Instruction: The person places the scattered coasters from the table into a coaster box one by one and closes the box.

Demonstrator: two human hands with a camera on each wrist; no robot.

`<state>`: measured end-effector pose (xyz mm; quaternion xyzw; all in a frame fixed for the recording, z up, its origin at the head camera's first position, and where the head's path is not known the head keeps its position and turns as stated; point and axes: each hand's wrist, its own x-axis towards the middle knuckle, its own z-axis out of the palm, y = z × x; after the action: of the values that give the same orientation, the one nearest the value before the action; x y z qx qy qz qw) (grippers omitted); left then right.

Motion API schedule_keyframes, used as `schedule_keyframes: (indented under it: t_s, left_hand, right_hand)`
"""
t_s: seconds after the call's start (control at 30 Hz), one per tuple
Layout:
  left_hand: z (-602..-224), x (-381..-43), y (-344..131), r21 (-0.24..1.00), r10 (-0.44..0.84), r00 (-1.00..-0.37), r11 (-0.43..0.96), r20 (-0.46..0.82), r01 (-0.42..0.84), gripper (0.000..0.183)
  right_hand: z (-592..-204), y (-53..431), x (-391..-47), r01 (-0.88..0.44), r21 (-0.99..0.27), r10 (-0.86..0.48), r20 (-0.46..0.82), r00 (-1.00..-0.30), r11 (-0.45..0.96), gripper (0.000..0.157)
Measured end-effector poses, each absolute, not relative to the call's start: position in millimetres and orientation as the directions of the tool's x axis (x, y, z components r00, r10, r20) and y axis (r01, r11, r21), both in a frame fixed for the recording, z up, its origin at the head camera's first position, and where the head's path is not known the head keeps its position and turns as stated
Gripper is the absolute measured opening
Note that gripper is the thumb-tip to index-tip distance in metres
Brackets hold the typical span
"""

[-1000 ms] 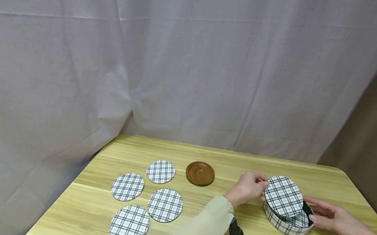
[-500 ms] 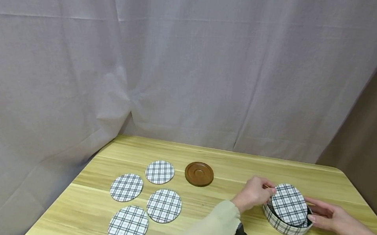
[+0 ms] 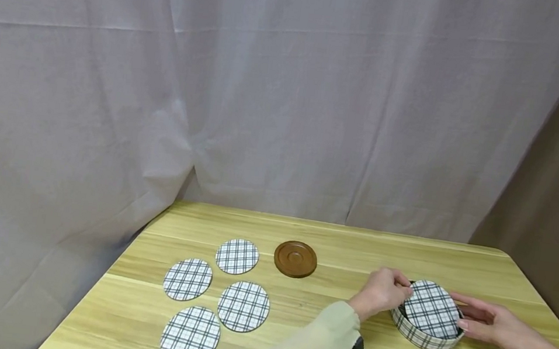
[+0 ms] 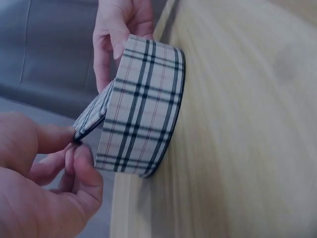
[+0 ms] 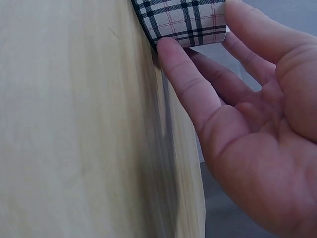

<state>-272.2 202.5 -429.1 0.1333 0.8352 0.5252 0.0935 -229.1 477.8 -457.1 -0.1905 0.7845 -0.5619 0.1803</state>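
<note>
Left side of the wooden table (image 3: pixel 121 330): four plaid discs (image 3: pixel 243 306) are lying flat in a loose group. A brown wooden saucer (image 3: pixel 295 259) is sitting to their right, near the table's back edge. Next, the left hand (image 3: pixel 381 291) is pinching the left edge of a tilted disc (image 3: pixel 432 308) between thumb and fingertips, grip narrow. That disc is leaning into the round box (image 3: pixel 424 340), its pinched edge standing above the rim. Far right, the right hand (image 3: pixel 497 330) is holding the box's right side, thumb by the rim, one fingertip touching the plaid wall near the base.
</note>
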Motion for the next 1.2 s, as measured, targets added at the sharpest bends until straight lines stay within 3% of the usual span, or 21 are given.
schedule_keyframes:
  t_s: [0.2,0.5,0.83,1.2]
  left_hand:
    - [-426.7,-281.6,190.8,0.903,0.301,-0.954,0.407,0.014,0.141,0.007]
    - [-427.3,-292.2,151.9,0.819,0.393,-0.918,0.51,0.052,0.264,0.009]
    - [-414.0,-289.1,113.9,0.766,0.498,-0.865,0.535,0.054,0.356,0.01]
    - [-401.8,-276.0,80.5,0.655,0.587,-0.806,0.582,0.072,0.482,0.023]
  right_hand:
    - [-457.0,477.5,-231.7,-0.112,-0.943,-0.505,-0.065,-0.861,0.314,0.055]
    - [-459.0,478.9,-234.0,-0.085,-0.931,-0.459,-0.093,-0.883,0.354,0.056]
    - [-460.4,481.7,-232.7,-0.126,-0.925,-0.452,-0.054,-0.89,0.358,0.055]
    - [-464.2,481.8,-233.2,-0.133,-0.931,-0.466,-0.044,-0.884,0.34,0.054]
